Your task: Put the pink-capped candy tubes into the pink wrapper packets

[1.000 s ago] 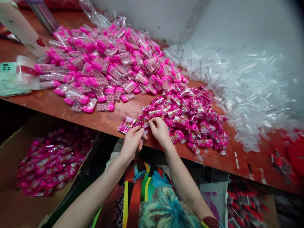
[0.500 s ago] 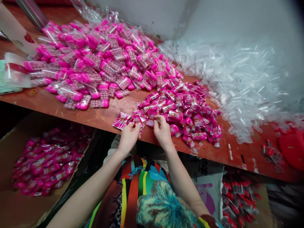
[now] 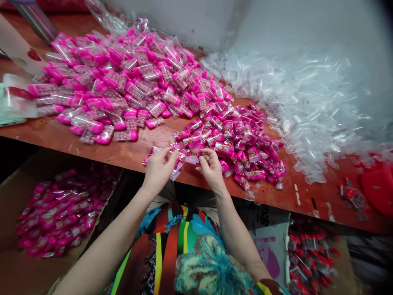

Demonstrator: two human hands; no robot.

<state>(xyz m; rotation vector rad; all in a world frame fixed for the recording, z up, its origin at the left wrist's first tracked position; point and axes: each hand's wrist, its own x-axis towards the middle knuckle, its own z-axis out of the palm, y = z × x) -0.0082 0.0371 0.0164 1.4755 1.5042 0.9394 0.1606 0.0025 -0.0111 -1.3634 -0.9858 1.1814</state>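
Observation:
My left hand (image 3: 161,167) is over flat pink printed wrappers (image 3: 149,155) near the table's front edge. Its thumb and fingertips are pressed together; whatever is between them is hidden. To its right, my right hand (image 3: 212,169) has curled fingers pinching the end of a pink wrapper with a pale clear edge (image 3: 193,159). Right beside that hand spreads a heap of pink-wrapped small bottles (image 3: 242,139). Behind both hands lies a large pile of clear bottles with pink caps (image 3: 129,82), filled with small pink balls.
Clear empty plastic containers (image 3: 307,102) are heaped along the wall at right. A cardboard box (image 3: 18,254) at lower left holds pink-wrapped bottles; another box at lower right holds red-capped pieces (image 3: 310,254). A red round object (image 3: 377,188) lies on the reddish table (image 3: 129,157).
My left hand has shifted slightly left and up, over the flat wrappers, widening the space between the hands. My right hand stays nearly in place, and the view has moved a little.

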